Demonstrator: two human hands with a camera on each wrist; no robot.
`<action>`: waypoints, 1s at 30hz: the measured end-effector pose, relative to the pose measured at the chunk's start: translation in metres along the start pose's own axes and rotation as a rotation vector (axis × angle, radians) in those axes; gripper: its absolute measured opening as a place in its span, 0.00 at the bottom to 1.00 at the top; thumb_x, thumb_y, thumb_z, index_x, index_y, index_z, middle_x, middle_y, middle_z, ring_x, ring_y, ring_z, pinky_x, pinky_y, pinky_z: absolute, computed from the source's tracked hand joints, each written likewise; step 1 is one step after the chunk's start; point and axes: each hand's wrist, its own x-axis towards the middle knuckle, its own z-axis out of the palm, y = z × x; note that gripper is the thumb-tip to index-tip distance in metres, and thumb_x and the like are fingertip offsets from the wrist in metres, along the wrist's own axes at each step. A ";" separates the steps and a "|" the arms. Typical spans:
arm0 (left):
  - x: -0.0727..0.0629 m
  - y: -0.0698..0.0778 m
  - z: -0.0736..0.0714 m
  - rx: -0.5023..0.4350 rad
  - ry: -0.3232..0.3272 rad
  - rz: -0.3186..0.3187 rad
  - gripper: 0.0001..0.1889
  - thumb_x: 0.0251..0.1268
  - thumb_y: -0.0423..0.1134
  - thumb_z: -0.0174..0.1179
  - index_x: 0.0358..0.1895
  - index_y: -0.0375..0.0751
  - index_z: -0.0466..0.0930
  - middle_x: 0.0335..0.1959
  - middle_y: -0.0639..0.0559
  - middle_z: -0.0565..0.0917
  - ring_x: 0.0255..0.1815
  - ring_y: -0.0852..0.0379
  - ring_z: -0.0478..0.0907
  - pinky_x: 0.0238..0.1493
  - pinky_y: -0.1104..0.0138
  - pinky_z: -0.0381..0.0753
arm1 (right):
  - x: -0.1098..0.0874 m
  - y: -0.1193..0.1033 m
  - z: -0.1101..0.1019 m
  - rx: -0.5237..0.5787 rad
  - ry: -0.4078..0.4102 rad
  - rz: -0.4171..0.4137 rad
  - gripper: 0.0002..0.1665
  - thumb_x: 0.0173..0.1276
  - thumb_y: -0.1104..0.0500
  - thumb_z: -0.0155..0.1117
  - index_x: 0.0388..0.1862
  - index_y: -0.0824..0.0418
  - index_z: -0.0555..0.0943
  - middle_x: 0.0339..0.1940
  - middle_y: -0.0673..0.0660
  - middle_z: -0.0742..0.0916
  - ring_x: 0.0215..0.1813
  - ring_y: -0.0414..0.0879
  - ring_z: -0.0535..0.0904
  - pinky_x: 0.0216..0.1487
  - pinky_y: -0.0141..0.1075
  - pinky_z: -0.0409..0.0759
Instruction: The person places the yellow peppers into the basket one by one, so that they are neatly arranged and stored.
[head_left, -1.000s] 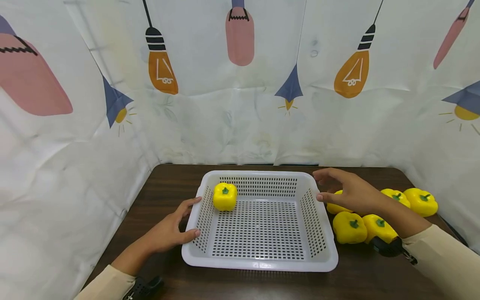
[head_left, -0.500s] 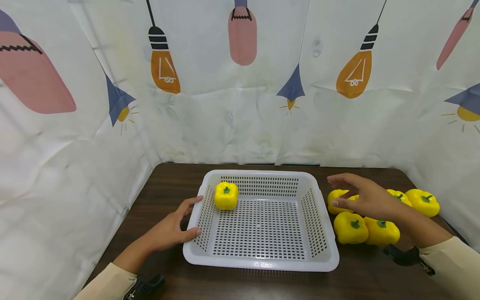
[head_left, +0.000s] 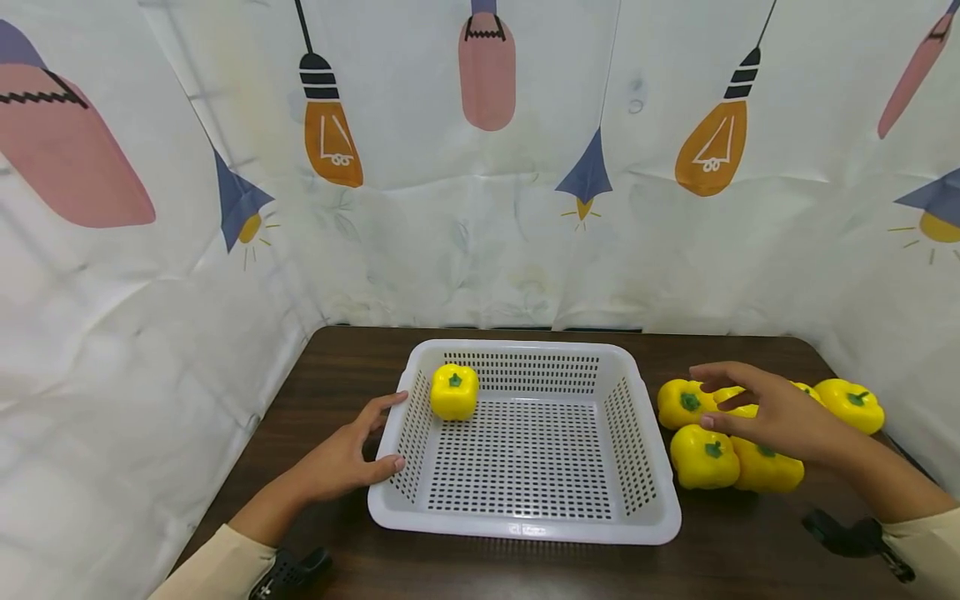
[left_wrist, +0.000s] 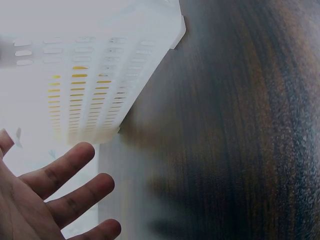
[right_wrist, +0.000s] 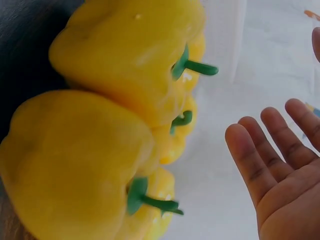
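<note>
A white cloth backdrop (head_left: 450,267) printed with hanging lamps fills the upper frame; below it spreads a dark wood-grain table (head_left: 525,571). At the lower centre sits a white perforated plastic basket (head_left: 525,533), its long axis running left to right.

The left hand (head_left: 348,458), lower left, is spread wide, thumb and forefinger reaching the basket's left rim; whether they press it, I cannot tell. The right hand (head_left: 780,412), lower right, holds nothing; its fingers are parted from the thumb and loosely extended above a cluster of yellow bell peppers (head_left: 705,458).

That cluster lies on the table to the right of the basket, directly under the right hand, which is much the nearer; the left hand is across the basket. At least 6 peppers show there, blocky, with no marked long axis. 1 single pepper (head_left: 454,392) stands in the basket's upper left corner.

The right hand and forearm hide parts of several peppers, so the count is uncertain. The right wrist view cuts off most of the thumb. Smallest are the green stems (right_wrist: 157,201), some obscured.
</note>
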 end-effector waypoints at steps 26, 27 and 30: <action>0.001 -0.002 0.001 0.001 -0.001 0.008 0.46 0.65 0.53 0.67 0.81 0.61 0.48 0.65 0.39 0.76 0.51 0.54 0.81 0.50 0.52 0.80 | -0.035 0.041 -0.004 -0.046 0.021 0.071 0.33 0.66 0.52 0.76 0.67 0.58 0.76 0.60 0.61 0.82 0.52 0.40 0.82 0.46 0.35 0.82; 0.001 -0.002 0.002 -0.003 -0.001 0.007 0.46 0.65 0.52 0.67 0.81 0.61 0.48 0.65 0.39 0.76 0.51 0.54 0.81 0.50 0.52 0.80 | -0.036 0.042 -0.005 -0.052 0.015 0.078 0.33 0.66 0.52 0.75 0.67 0.59 0.76 0.60 0.62 0.82 0.52 0.42 0.82 0.46 0.35 0.82; 0.001 -0.002 0.001 -0.004 -0.002 0.004 0.46 0.64 0.52 0.68 0.80 0.61 0.48 0.65 0.39 0.75 0.52 0.52 0.81 0.50 0.50 0.80 | -0.039 0.045 -0.005 -0.067 0.003 0.095 0.35 0.67 0.51 0.75 0.68 0.61 0.75 0.61 0.65 0.81 0.52 0.52 0.83 0.44 0.35 0.82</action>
